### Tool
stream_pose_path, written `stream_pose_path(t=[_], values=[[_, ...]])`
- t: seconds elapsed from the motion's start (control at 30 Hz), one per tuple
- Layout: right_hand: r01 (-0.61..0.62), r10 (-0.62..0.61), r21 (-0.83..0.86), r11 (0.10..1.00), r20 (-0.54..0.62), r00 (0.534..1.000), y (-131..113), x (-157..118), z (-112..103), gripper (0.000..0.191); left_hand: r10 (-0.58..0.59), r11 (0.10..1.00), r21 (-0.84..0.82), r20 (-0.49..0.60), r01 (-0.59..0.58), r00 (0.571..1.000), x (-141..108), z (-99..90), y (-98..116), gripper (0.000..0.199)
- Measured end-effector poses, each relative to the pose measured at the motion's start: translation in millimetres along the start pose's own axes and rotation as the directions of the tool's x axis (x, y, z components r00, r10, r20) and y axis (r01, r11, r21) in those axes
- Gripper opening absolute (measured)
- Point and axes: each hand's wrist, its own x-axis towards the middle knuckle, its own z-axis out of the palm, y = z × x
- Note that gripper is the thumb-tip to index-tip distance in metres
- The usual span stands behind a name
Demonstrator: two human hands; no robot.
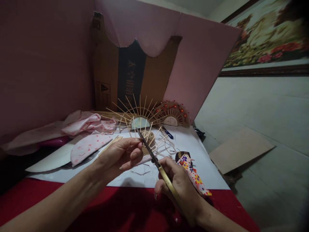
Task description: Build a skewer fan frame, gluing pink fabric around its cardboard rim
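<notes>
My right hand [180, 185] grips a pair of scissors [166, 180] by the brass-coloured handles. Their dark blades point up and left, to the fingertips of my left hand [123, 153]. Thumb and forefinger there are pinched together beside the blades; what they hold is too small to make out. Thin wooden sticks [156, 137] fan out just behind the blades, their lower ends partly hidden by my hands. A ball of twine [149, 137] lies behind the scissors. Farther back stands a half-round stick frame with a pale blue cloth centre [140, 122].
A brown fan with red beads [184, 112] leans at the back. Pink dotted cloth [84, 124] and a half-round cloth piece [89, 148] lie left. A blue pen-like object [168, 132], loose twine and a flowered packet [193, 177] are right, on white board [210, 170] over red cloth [116, 206].
</notes>
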Motion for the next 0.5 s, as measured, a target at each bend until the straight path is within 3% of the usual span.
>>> stream_pose_path(t=[0.2, 0.33, 0.43, 0.47, 0.5], values=[[0.004, -0.004, 0.017, 1.0, 0.002, 1.0, 2, 0, 1, 0.04, -0.027, 0.998, -0.052, 0.09, 0.032, 0.996, 0, 1.5, 0, 0.017], [0.015, -0.015, -0.009, 1.0, 0.003, 1.0, 4, 4, -2, 0.038, -0.002, 0.999, 0.055, 0.06, -0.002, 0.998, -1, 2.4, 0, 0.017], [0.005, -0.005, -0.022, 1.0, 0.019, 1.0, 1, 8, -6, 0.038, 0.166, 0.954, 0.258, -0.036, -0.152, 0.985, -4, 1.6, 8, 0.019], [-0.011, 0.011, -0.03, 0.999, 0.028, 1.0, -2, 8, -7, 0.037, 0.269, 0.918, 0.322, -0.078, -0.231, 0.96, -5, 0.9, 13, 0.019], [-0.027, 0.029, -0.056, 0.998, 0.038, 0.999, -4, 8, -8, 0.037, 0.395, 0.871, 0.37, -0.136, -0.323, 0.909, -7, 0.0, 19, 0.018]])
